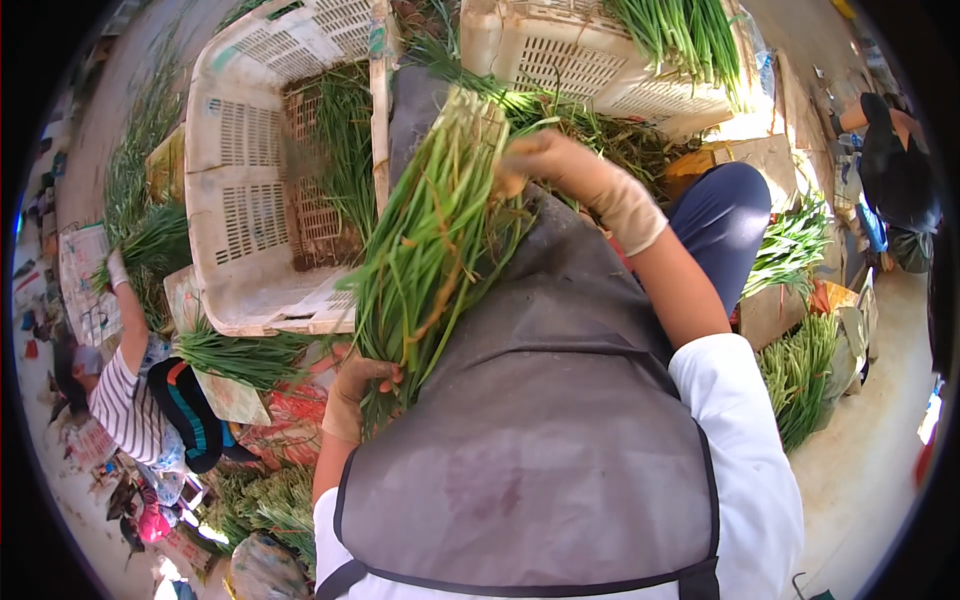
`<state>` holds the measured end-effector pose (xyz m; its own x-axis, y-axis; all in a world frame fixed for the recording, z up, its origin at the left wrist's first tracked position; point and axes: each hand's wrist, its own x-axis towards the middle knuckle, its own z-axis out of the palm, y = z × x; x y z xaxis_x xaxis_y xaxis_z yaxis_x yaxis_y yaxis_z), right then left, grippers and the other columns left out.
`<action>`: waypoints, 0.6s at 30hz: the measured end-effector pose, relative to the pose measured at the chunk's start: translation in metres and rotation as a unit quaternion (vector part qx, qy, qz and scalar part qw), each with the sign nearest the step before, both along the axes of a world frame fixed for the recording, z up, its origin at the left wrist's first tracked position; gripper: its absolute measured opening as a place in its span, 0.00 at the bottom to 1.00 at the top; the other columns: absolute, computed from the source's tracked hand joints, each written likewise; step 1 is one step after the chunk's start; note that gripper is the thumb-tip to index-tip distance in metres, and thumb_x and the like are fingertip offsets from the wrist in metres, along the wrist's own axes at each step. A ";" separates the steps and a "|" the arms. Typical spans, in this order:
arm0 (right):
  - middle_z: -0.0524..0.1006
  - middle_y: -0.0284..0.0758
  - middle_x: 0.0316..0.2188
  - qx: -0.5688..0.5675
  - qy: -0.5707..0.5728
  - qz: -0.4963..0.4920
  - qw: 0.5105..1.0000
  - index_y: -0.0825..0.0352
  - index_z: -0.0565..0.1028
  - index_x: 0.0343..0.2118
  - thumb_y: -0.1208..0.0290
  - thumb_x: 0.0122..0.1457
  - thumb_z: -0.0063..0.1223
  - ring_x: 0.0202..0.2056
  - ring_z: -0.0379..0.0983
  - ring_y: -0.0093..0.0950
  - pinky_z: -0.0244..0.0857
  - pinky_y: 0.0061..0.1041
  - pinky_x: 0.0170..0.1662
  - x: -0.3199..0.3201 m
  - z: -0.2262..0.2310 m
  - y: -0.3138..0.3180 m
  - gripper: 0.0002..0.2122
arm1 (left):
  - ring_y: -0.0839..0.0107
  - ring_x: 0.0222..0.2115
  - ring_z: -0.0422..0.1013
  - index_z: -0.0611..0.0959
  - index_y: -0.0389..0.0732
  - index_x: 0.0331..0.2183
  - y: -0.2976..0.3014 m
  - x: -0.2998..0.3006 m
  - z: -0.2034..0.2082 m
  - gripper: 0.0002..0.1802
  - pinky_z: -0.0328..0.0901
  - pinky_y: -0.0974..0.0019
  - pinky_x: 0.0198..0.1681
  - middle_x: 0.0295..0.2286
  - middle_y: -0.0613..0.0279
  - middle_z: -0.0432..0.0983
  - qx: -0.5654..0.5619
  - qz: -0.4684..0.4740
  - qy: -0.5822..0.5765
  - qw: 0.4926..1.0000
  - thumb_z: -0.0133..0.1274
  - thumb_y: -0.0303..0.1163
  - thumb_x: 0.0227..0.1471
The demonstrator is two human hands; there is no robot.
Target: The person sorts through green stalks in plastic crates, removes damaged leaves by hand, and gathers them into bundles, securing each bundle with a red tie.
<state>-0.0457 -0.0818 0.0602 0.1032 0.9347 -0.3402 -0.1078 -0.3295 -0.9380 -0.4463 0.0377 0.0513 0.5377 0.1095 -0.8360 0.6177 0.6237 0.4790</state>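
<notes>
A large bunch of garlic chives [425, 250] lies slantwise across my lap on a dark apron [530, 450], pale stalk ends up and away from me, green tips toward me. Some yellow-brown leaves show among the green ones. My left hand [362, 388], in a pale glove, is closed round the leaf tips at the near end. Beside the pale stalk ends is my right hand [550, 165], also gloved, its fingers bent and smeared by motion. Whether it grips any stalks I cannot make out.
A white slatted crate [215, 195] with loose chives stands at left; another crate [560, 55] with a bundle on its rim is ahead. More bundles lie at left [245, 352] and right [805, 375]. A person in a striped shirt [130, 410] works at far left.
</notes>
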 end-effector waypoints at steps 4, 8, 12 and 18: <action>0.70 0.31 0.23 0.122 0.033 -0.119 0.985 0.63 0.67 0.18 0.66 0.58 0.42 0.25 0.66 0.23 0.61 0.23 0.35 0.051 -0.019 -0.023 0.13 | 0.70 0.16 0.67 0.73 0.31 0.42 -0.001 -0.017 -0.015 0.22 0.57 0.74 0.13 0.21 0.54 0.73 0.002 0.043 -0.020 0.999 0.52 0.22 0.39; 0.66 0.31 0.21 0.095 -0.016 -0.218 0.971 0.62 0.64 0.21 0.64 0.61 0.41 0.27 0.65 0.24 0.62 0.26 0.36 0.084 -0.033 -0.042 0.13 | 0.70 0.18 0.68 0.73 0.32 0.42 0.000 0.001 0.001 0.24 0.59 0.75 0.14 0.22 0.55 0.73 -0.030 0.040 -0.034 0.998 0.54 0.20 0.37; 0.76 0.36 0.30 -0.073 -0.637 -0.121 0.758 0.66 0.70 0.46 0.53 0.57 0.48 0.29 0.71 0.26 0.67 0.25 0.35 0.031 -0.027 -0.030 0.22 | 0.73 0.16 0.68 0.74 0.33 0.41 -0.009 0.009 0.008 0.24 0.61 0.74 0.14 0.23 0.58 0.74 0.030 0.024 0.019 0.999 0.56 0.19 0.36; 0.75 0.41 0.22 -0.189 -0.398 0.012 0.898 0.68 0.75 0.37 0.40 0.47 0.52 0.26 0.73 0.31 0.66 0.28 0.34 -0.050 -0.014 0.017 0.30 | 0.75 0.14 0.65 0.74 0.37 0.40 -0.025 0.033 0.015 0.23 0.60 0.73 0.15 0.22 0.62 0.72 0.053 0.010 0.022 0.998 0.57 0.20 0.36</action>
<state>-0.0955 -0.0647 0.0460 0.4362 0.7732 -0.4602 0.5582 -0.6337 -0.5356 -0.4130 0.0124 0.0664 0.4975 0.2080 -0.8421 0.6282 0.5831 0.5152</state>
